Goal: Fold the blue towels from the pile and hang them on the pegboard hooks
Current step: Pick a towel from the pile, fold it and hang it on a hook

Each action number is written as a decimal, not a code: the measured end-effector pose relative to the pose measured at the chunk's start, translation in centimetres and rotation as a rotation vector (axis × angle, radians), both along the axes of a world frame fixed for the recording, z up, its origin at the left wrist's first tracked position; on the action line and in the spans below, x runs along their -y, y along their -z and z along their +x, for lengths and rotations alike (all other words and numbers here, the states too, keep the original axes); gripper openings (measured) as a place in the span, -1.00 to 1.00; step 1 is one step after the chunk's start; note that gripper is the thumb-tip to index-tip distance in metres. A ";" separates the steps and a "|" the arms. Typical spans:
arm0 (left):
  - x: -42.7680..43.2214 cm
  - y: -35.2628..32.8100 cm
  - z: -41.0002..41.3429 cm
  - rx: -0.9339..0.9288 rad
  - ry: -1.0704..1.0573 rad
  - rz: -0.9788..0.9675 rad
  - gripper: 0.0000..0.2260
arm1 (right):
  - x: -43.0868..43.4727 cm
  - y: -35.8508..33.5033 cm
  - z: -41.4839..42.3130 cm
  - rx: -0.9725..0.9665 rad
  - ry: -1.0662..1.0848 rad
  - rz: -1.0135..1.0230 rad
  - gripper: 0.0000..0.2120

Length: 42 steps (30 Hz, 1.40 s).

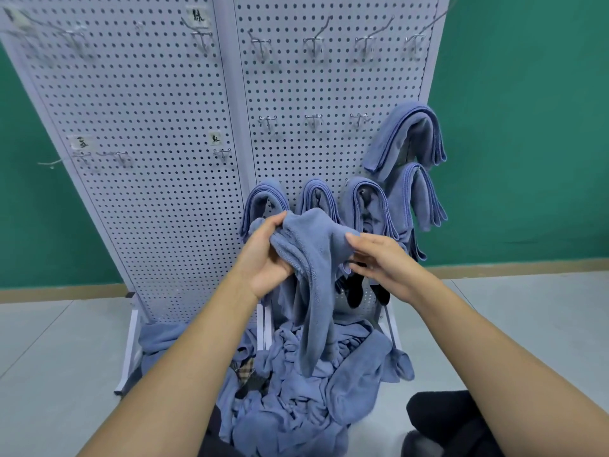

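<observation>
Currently one blue towel [309,258] hangs unfolded in front of the pegboard [184,179], gripped at its top by the left hand [268,255]; the right hand [382,262] seems to pinch its edge, though its fingers are partly hidden. Five folded towels [408,136] already hang low on the pegboard. Below it, the pile [296,390] remains large, and many hooks [313,120] stand bare.

The room is evenly and softly lit, with no hard shadows or glare on the pale floor [66,341]. The wide lens bends the pegboard [158,127] so its edges lean inward and the green wall [527,127] bows. The upper left hooks [74,37] smear with blur, while the center is sharper. The forearms near the bottom edge look stretched and soft.
</observation>
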<state>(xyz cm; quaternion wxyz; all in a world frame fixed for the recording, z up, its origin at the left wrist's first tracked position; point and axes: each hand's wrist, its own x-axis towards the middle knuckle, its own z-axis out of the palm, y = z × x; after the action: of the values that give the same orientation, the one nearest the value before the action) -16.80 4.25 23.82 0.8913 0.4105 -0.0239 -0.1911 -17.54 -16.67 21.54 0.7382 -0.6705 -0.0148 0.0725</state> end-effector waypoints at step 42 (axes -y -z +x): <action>-9.2 1.9 1.2 -0.049 -0.206 0.490 -0.87 | 5.7 0.4 0.7 -0.072 0.163 -0.107 -0.87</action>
<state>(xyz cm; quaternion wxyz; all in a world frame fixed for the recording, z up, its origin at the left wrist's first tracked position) -15.62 13.45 21.91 0.7806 0.6093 0.0867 -0.1092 -16.81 -22.34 21.17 0.7048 -0.7050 0.0702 0.0372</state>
